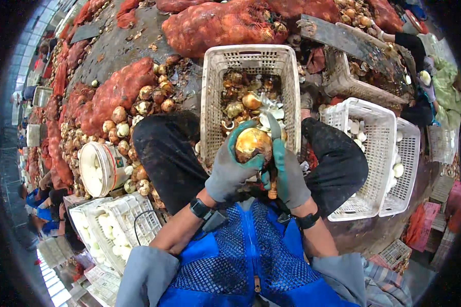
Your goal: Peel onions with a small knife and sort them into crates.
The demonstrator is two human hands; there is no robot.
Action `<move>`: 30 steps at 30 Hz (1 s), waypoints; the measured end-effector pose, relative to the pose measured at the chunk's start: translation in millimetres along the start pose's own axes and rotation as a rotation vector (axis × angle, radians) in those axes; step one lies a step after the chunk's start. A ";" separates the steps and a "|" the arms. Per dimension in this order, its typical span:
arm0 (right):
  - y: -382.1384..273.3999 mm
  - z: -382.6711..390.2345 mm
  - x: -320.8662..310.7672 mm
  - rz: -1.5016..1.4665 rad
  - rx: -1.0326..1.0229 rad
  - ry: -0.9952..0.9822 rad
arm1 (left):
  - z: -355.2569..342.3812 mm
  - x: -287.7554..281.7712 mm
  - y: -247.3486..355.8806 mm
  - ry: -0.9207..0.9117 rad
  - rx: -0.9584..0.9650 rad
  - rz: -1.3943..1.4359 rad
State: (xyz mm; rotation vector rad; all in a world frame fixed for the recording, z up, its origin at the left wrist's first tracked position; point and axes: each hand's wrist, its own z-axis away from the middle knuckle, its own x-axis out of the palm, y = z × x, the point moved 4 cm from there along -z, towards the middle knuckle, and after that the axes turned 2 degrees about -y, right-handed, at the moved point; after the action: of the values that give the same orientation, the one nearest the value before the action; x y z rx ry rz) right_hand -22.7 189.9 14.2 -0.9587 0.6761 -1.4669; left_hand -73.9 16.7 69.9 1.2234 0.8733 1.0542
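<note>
- The left hand [230,171], in a grey glove with green fingertips, has its fingers [236,134] closed around a brown-yellow onion [253,143] and holds it from the left side and from below.
- The onion is in the air, just in front of the near edge of the beige crate [210,102], between the two knees in dark trousers.
- The right hand [289,176], in the same kind of glove, has its fingers curled tight around the wooden handle of a knife [273,153]; the thumb presses against the right side of the onion.
- The blade of the knife points up, away from the person, and lies against the right side of the onion.
- Inside the beige crate there are onion skins and some half-peeled onions.
- To the right of the beige crate stand two white crates [379,153] with white peeled onions inside.
- To the left of the beige crate lie red net sacks [118,89], loose brown onions, and a white bucket [100,169] with peeled onions.
- Each wrist carries a black watch band.
</note>
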 end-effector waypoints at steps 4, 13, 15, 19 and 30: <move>-10.2 9.0 5.8 0.132 -0.021 0.011 | -3.2 1.1 0.9 0.009 -0.019 -0.075; -1.7 -7.1 -7.0 -0.412 0.132 0.210 | -44.3 12.0 -9.4 0.020 -0.015 -0.038; 1.9 -21.2 -18.0 -0.328 0.061 0.308 | -55.5 -12.8 15.6 0.170 0.209 -0.409; -1.4 -25.6 -20.9 -0.280 0.117 0.282 | -53.1 -108.3 82.1 0.397 0.378 -0.547; 30.9 -58.3 3.3 0.038 0.269 0.102 | 37.2 -420.5 -92.4 0.733 -0.016 -0.982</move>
State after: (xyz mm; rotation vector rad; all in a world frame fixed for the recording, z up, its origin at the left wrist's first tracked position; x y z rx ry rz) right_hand -57.2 175.5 -40.3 -0.6645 0.5498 -1.5356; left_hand -150.2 -397.8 -25.6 0.2281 1.7728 0.6503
